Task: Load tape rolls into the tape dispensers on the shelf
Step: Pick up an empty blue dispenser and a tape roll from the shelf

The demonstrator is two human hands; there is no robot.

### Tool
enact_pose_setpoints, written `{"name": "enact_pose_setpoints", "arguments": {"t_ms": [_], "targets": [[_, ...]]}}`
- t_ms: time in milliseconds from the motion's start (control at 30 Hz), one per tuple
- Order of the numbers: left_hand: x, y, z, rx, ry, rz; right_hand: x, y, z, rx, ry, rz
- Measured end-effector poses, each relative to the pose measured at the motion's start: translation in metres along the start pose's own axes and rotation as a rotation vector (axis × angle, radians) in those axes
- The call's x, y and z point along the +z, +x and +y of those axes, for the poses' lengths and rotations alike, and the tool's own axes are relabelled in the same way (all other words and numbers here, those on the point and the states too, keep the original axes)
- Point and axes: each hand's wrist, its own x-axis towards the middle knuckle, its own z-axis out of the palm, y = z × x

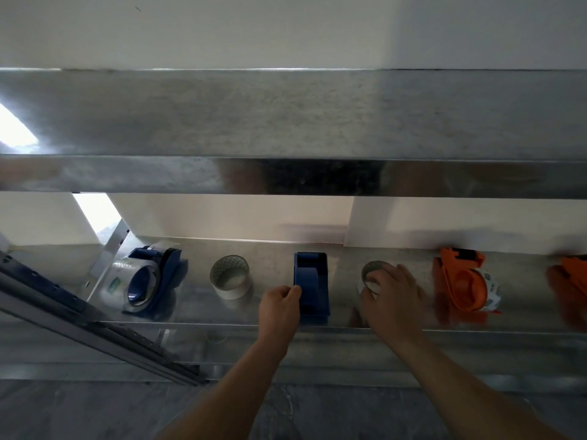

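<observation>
Both forearms reach up from the bottom of the view to a metal shelf (190, 315). Left hand (279, 308) is curled w/ knuckles up, thumb and fingertips pinched against the left side wall of an empty blue dispenser (313, 285), which stands upright btwn the two hands, near the shelf's front edge. Wrist fairly straight, forearm angled up and slightly right.

Right hand (392, 295) is palm down, fingers spread and draped over a tape roll (373, 274) lying flat on the shelf just right of that dispenser. Fingers wrap the roll's near rim; grip looks loose, roll not lifted as far as can be told. Hand is a bit motion-blurred.

Left of the left hand, apart from it, a second tape roll (230, 276) lies flat w/ its hole up. Further left, another blue dispenser (158, 277) tips on its side w/ a clear roll already on it.

Right of the right hand, an orange dispenser (462, 281) lies near the back wall, roll fitted. At the far right edge a 2nd orange one (570, 287) is blurred and cut off by the view's edge.
</observation>
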Motion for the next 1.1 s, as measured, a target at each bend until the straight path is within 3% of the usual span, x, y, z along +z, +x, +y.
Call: {"name": "enact_pose_setpoints", "arguments": {"t_ms": [533, 1100], "targets": [[0.000, -0.002, 0.002, 0.013, 0.045, 0.030, -0.011, -0.005, -0.011, -0.022, 0.080, -0.038], [0.008, -0.016, 0.038, 0.189, 0.180, 0.201, -0.029, -0.004, -0.013, -0.079, 0.210, -0.065]]}}
